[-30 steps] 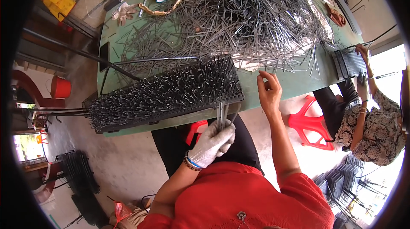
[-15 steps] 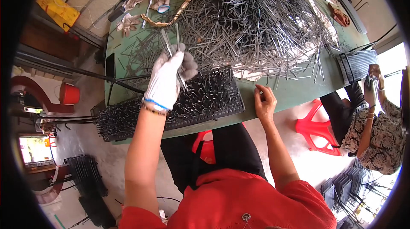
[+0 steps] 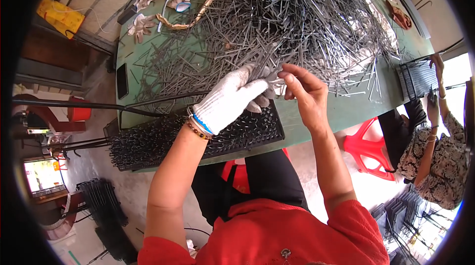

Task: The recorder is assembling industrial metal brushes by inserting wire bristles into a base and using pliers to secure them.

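My left hand (image 3: pixel 232 94), in a white knitted glove with grey fingers, is closed around a bunch of thin grey metal strips (image 3: pixel 262 67). My bare right hand (image 3: pixel 310 94) meets it from the right, with thumb and forefinger pinched at the strips' ends; how many strips they grip is hidden. Below both hands lies a long black block (image 3: pixel 198 134) bristling with short upright metal pieces, at the table's near edge. Behind them a large heap of loose metal strips (image 3: pixel 297 22) covers much of the green table (image 3: pixel 316 114).
Long black rods (image 3: pixel 74 103) jut out leftward over the table edge. A phone (image 3: pixel 122 81) and work gloves (image 3: pixel 142 26) lie at the left. At right, a person (image 3: pixel 435 166) handles a black mesh basket (image 3: pixel 416 78) beside a red stool (image 3: pixel 366 149).
My left hand has moved right with its bunch of strips. My right hand has risen from the table edge to meet it, its fingers coming together at the strips.
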Demonstrator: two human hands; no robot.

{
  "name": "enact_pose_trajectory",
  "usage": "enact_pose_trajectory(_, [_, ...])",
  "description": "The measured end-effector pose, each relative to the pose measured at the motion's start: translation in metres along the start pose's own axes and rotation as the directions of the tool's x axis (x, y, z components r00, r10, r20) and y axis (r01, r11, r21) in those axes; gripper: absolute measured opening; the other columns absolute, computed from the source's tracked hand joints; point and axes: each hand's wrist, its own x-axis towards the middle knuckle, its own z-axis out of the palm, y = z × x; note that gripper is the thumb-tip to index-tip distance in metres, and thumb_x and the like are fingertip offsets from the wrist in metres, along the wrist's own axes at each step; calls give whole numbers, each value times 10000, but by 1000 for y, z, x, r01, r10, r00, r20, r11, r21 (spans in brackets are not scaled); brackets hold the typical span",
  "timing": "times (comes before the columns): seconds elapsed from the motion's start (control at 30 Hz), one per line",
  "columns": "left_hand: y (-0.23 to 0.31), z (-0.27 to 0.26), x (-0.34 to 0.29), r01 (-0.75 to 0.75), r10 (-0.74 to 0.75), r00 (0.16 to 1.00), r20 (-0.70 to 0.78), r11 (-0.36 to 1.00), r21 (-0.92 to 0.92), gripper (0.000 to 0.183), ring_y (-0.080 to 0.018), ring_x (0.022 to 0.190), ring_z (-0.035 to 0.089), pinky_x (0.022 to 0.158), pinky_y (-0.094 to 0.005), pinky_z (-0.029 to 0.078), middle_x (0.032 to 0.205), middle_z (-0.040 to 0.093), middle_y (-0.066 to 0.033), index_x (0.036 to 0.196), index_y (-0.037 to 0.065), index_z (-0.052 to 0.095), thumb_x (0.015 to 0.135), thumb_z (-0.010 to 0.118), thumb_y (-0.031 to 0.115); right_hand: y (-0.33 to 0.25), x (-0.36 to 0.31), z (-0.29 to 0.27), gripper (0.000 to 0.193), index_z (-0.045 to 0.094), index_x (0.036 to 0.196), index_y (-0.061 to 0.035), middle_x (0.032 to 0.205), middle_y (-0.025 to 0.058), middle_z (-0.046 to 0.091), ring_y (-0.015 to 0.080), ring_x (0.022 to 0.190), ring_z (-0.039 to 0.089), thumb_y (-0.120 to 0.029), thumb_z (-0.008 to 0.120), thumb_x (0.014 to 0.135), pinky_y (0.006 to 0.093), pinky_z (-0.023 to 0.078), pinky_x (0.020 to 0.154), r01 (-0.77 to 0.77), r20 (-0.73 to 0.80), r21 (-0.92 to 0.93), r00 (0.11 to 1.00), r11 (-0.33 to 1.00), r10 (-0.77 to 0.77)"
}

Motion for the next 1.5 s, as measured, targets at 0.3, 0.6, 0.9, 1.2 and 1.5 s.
enact_pose_trajectory(0.3, [3, -6, 7, 55, -63, 996, 63, 992, 117, 248, -66, 693, 574, 603, -216, 514, 878, 623, -20, 1143, 43, 552, 960, 485, 197, -6, 11, 5, 225, 666, 1047, 27, 831, 61, 677, 64, 574, 487, -147, 633, 909, 203, 402, 544, -63, 20, 179, 998, 982, 61])
enact_pose_trajectory(0.6, [-5, -21, -4, -11, -5, 983, -182, 996, -88, 306, -37, 619, 562, 503, -161, 465, 887, 647, -44, 1235, 55, 499, 970, 476, 207, -19, 10, -4, 202, 659, 1067, 14, 834, 62, 677, 56, 593, 518, -75, 644, 886, 190, 410, 539, 125, -255, -74, 957, 989, -140])
enact_pose_trajectory(0.9, [-8, 18, -74, -44, -108, 963, -248, 841, -539, 234, -27, 453, 418, 361, -156, 278, 820, 631, -128, 1184, 55, 488, 982, 465, 170, 10, -21, -10, 410, 613, 1137, -9, 792, 45, 669, 70, 603, 555, 77, 714, 750, 206, 442, 537, 484, 157, -571, 857, 663, -490])
enact_pose_trajectory(1.2, [-35, 45, -105, 242, -341, 939, -49, 756, -608, 153, -20, 517, 434, 412, -161, 275, 863, 611, -51, 1096, 73, 501, 953, 512, 127, 19, -23, -5, 388, 635, 1059, -21, 771, 63, 651, 159, 548, 562, 73, 728, 694, 281, 441, 509, 686, 430, -585, 714, 432, -552])
enact_pose_trajectory(1.5, [-44, 45, -111, 273, -364, 931, -8, 713, -646, 158, -20, 552, 460, 427, -162, 304, 879, 606, -41, 1121, 80, 500, 969, 475, 118, 13, -29, -5, 269, 661, 1014, -12, 928, 103, 642, 215, 713, 614, -13, 707, 749, 310, 485, 625, 713, 567, -580, 701, 395, -432])
